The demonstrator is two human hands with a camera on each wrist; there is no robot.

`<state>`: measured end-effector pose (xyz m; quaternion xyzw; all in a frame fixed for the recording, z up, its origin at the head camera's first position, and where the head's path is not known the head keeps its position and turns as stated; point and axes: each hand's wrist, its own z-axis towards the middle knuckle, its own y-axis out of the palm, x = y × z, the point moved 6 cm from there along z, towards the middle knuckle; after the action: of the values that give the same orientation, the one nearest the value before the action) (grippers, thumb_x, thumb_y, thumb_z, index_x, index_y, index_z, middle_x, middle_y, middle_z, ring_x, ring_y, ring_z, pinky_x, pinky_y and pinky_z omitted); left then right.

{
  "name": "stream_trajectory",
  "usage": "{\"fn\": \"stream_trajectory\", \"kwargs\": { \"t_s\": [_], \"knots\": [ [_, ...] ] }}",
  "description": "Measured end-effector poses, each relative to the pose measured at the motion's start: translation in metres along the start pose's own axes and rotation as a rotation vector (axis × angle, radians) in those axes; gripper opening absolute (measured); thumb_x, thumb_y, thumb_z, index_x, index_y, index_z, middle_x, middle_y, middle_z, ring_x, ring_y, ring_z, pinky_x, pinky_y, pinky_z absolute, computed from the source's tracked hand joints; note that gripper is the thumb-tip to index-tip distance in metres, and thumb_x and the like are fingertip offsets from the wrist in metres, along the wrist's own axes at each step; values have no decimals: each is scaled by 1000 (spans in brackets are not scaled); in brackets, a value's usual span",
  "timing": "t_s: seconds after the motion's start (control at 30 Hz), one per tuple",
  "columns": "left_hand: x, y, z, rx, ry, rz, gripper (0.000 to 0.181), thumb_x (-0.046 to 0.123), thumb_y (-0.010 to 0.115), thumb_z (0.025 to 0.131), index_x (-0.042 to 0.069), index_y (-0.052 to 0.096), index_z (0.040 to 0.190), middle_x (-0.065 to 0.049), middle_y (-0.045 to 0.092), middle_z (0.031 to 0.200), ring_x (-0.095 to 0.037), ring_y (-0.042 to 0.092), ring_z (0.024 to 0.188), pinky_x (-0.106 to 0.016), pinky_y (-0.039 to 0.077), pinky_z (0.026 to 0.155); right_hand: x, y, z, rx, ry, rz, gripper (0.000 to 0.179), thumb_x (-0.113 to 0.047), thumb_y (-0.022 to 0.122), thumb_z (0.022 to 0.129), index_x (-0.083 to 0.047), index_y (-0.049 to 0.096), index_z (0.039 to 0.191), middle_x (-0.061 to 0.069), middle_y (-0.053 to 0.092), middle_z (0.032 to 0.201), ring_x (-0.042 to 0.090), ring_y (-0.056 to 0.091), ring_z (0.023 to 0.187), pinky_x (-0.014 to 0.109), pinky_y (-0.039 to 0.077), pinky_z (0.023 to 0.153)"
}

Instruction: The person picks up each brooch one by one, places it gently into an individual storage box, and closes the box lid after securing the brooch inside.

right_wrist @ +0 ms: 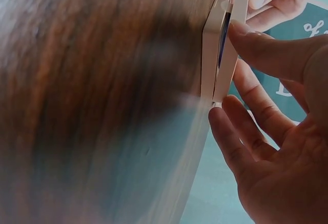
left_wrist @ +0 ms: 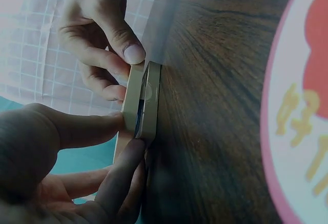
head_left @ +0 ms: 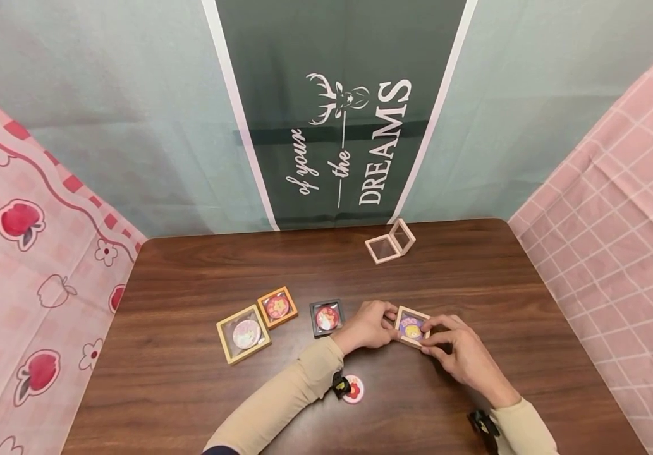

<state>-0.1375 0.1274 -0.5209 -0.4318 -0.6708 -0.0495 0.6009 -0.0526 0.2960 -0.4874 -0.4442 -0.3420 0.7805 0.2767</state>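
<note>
A small pale-wood display frame (head_left: pixel 411 327) with a purple and yellow badge inside lies on the table between both hands. Its two halves are nearly together, with a thin gap along the edge in both wrist views. The left hand (head_left: pixel 370 325) grips its left side, thumb on the upper half and a finger at the lower half. On the right side, the right hand (head_left: pixel 463 351) holds the frame with its thumb and fingers. Under the left wrist lies a loose round badge (head_left: pixel 353 389) with a red flower, partly hidden by the wrist camera.
Left of the hands lie a black frame (head_left: pixel 311 319), an orange frame (head_left: pixel 268 320) and a larger yellow frame (head_left: pixel 224 344), each with a badge inside. An open pale frame (head_left: pixel 383 249) stands near the table's back edge. Fabric hangs around the table (head_left: pixel 189 272).
</note>
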Motion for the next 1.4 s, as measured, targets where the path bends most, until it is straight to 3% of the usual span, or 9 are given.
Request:
{"fn": "stream_trajectory", "kwargs": {
  "t_s": [0.47, 0.97, 1.17, 1.4],
  "knots": [
    [3, 1, 0, 5, -57, 27, 47, 8, 89, 85, 2, 69, 127, -1, 75, 108, -3, 73, 85, -15, 54, 76, -3, 0, 1, -9, 18, -17, 31, 4, 99, 65, -20, 85, 78, -5, 72, 101, 18, 61, 96, 12, 43, 86],
    [3, 3, -3, 17, -45, 66, 40, 11, 88, 87, 5, 70, 123, 2, 72, 103, 1, 67, 82, -14, 52, 74, -4, 1, 1, -19, 56, -15, 31, 4, 99, 64, -20, 84, 77, -6, 72, 102, 16, 60, 96, 10, 41, 86],
    [2, 3, -4, 27, -25, 58, 39, 11, 88, 87, 3, 71, 122, 0, 72, 104, -1, 68, 84, -14, 53, 75, -4, 2, 4, -78, 60, -59, 31, 0, 99, 67, -23, 83, 80, -9, 71, 102, 13, 58, 97, 24, 48, 84],
    [4, -3, -14, 25, 63, 81, 39, 12, 85, 91, 2, 71, 126, -4, 73, 108, 2, 67, 83, -12, 52, 75, -3, -1, 11, -159, 76, -75, 31, -3, 99, 70, -25, 81, 83, -10, 70, 101, 12, 57, 99, 38, 53, 84]
  ]
}}
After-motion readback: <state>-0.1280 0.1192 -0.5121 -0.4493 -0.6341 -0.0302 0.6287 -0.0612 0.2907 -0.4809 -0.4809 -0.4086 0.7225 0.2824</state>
